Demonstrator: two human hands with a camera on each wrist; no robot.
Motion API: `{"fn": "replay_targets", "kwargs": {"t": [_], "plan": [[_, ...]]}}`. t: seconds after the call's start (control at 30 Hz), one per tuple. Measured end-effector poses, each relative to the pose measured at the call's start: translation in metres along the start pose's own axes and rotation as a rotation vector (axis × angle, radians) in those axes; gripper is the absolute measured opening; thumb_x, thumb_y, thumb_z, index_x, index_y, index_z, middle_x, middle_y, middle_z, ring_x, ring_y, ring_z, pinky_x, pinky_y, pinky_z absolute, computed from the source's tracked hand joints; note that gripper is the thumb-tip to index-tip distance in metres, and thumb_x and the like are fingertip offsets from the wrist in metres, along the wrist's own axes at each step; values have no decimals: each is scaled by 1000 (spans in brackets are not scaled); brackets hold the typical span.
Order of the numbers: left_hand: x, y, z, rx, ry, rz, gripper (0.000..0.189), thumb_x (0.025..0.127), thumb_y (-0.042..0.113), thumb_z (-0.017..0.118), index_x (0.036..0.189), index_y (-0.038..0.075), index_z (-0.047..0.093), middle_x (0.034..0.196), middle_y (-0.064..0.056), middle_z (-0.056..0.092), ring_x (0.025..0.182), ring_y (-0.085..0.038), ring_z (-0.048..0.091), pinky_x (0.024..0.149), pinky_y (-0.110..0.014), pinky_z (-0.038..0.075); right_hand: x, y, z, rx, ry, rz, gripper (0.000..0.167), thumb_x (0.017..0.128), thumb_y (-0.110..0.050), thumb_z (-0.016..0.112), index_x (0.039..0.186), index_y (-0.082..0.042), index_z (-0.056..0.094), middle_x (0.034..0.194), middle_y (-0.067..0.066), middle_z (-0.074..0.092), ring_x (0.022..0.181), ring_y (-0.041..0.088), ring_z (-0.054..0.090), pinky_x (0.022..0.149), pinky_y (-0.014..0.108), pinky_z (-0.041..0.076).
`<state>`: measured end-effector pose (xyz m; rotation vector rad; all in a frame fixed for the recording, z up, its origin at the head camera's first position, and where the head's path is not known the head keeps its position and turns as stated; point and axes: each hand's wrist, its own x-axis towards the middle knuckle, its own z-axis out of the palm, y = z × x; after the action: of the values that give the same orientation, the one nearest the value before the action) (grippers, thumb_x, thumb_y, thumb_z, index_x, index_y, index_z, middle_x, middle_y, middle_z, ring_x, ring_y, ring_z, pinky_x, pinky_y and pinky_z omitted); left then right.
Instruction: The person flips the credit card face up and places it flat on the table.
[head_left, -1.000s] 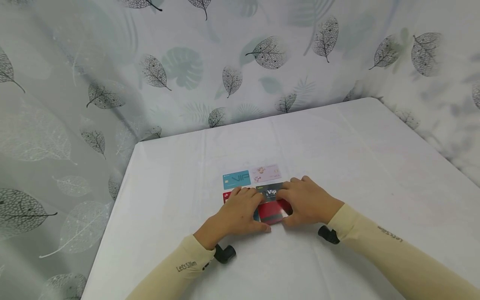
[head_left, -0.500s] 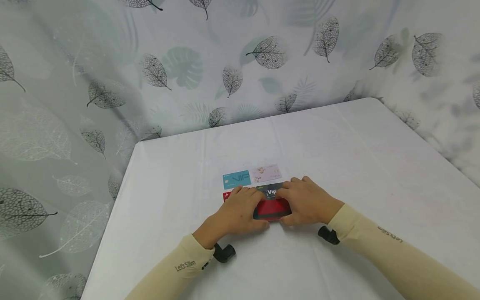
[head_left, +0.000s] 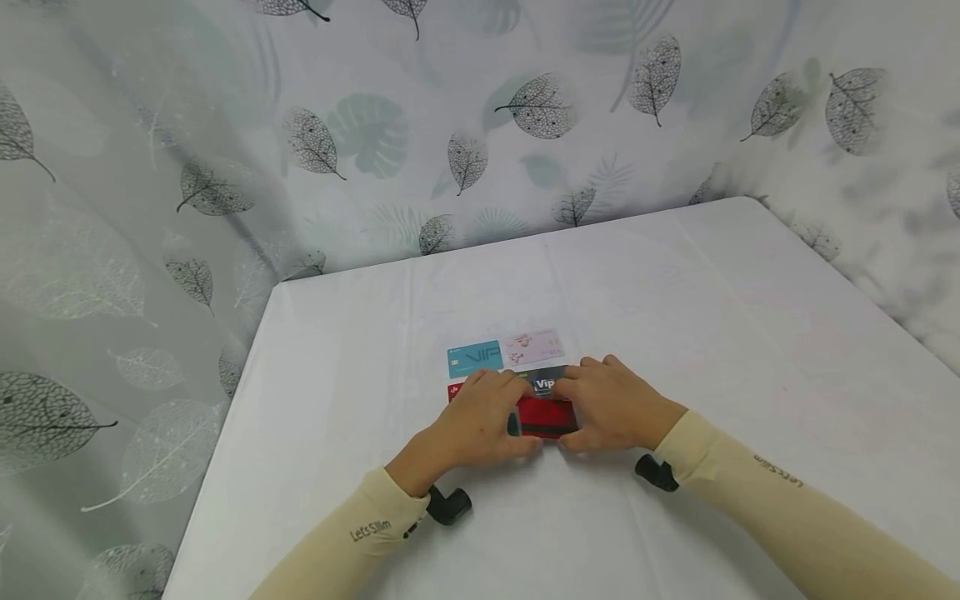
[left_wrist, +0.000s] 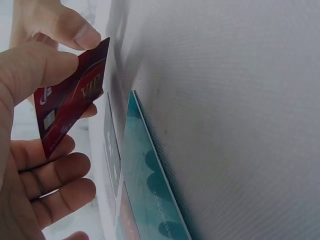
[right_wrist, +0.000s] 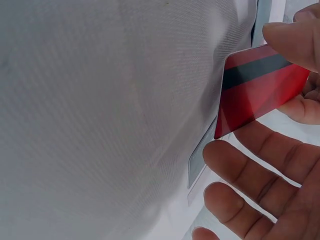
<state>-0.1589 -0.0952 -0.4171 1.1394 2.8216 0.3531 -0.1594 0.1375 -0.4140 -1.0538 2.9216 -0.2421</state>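
Observation:
A red card (head_left: 546, 410) stands tilted over the table between my two hands. A dark stripe crosses the side facing me. In the left wrist view its other side shows gold VIP lettering and a chip (left_wrist: 49, 119). My left hand (head_left: 482, 423) pinches it at one end between thumb and index finger, the other fingers loosely bent. My right hand (head_left: 617, 408) grips the opposite end, its thumb on the card's corner. Under the hands lies a teal card (left_wrist: 142, 185). Behind the held card is a black Vip card (head_left: 545, 379), partly hidden by fingers.
Beyond the hands, a blue VIP card (head_left: 475, 358) and a pale pink card (head_left: 534, 346) lie side by side. Another red card (head_left: 454, 390) peeks out behind the left hand. A white cloth covers the table (head_left: 337, 375), and a leaf-patterned curtain (head_left: 420, 125) hangs behind.
Between the fingers the red card has turned: its slanted lower edge of a second ago is now closer to level. Both hands have stayed almost in place.

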Motion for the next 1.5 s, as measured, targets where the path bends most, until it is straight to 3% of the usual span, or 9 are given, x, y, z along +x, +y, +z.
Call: {"fn": "replay_targets", "kwargs": {"t": [0.3, 0.83, 1.07, 1.5], "plan": [[0, 0, -2, -48, 8, 3, 54, 89, 50, 76, 127, 14, 62, 119, 2, 67, 114, -13, 59, 112, -38, 42, 1, -1, 1, 5, 9, -6, 39, 73, -45, 83, 99, -19, 73, 84, -9, 63, 78, 11, 52, 72, 38, 44], [1, -1, -3, -152, 18, 7, 48, 88, 47, 77, 121, 16, 62, 115, 5, 65, 111, -13, 57, 106, -35, 45, 1, -2, 1, 74, 2, -5, 39, 75, -42, 82, 106, -20, 76, 90, -9, 66, 80, 10, 51, 71, 36, 43], [2, -2, -2, -230, 9, -10, 49, 89, 45, 78, 123, 15, 61, 110, 4, 64, 109, -14, 56, 109, -40, 44, 1, -3, 2, 82, 5, -6, 41, 76, -42, 82, 108, -19, 76, 88, -9, 64, 79, 10, 50, 70, 35, 42], [3, -2, -2, -317, 41, 7, 50, 87, 45, 79, 123, 15, 61, 111, 2, 64, 105, -17, 58, 98, -35, 49, -1, -5, 1, 111, 64, -44, 39, 75, -43, 80, 105, -18, 76, 84, -9, 60, 77, 10, 49, 70, 33, 41]]}}
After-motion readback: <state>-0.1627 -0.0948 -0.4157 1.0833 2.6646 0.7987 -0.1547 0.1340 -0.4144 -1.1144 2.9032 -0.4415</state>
